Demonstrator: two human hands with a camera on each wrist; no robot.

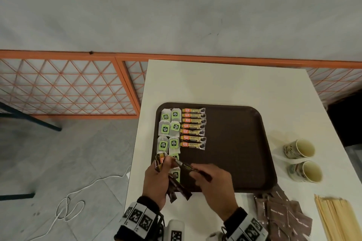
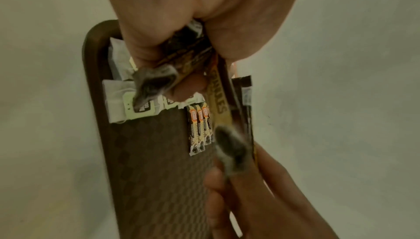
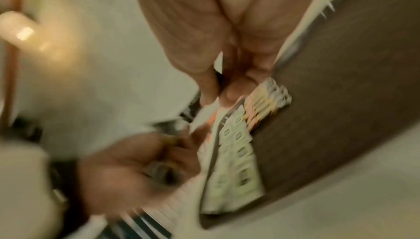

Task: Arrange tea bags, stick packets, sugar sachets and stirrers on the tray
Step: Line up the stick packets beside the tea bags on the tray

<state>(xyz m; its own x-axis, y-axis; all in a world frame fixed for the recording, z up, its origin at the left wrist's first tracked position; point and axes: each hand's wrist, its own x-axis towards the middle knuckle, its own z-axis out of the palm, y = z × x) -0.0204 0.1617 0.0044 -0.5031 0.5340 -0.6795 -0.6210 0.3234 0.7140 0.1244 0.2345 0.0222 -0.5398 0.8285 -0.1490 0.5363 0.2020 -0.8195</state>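
On the left, the left hand (image 1: 156,182) is curled tight around a bunch of stick packets (image 1: 177,189), over the near left corner of the brown tray (image 1: 235,162). Under it, the tea bags (image 1: 168,129) lie flat in two rows along the left side of the tray. Next to them, more stick packets lie in a neat line (image 1: 193,129).

A bit to the right, the right hand (image 1: 213,186) pinches one stick packet (image 1: 191,168) between thumb and fingers. Its other end reaches to the left hand's bunch. It looks like it is being pulled out, to go at the near end of the line.

The bunch could slip and fall on the tea bags, since the hand holds so many. A quick pull could drag out two packets. A hand could also bump the tidy rows.

Off the tray, near and to the right, wait the brown sugar sachets (image 1: 284,217) and the wooden stirrers (image 1: 337,219). Two paper cups (image 1: 302,160) stand on the white table (image 1: 225,82).
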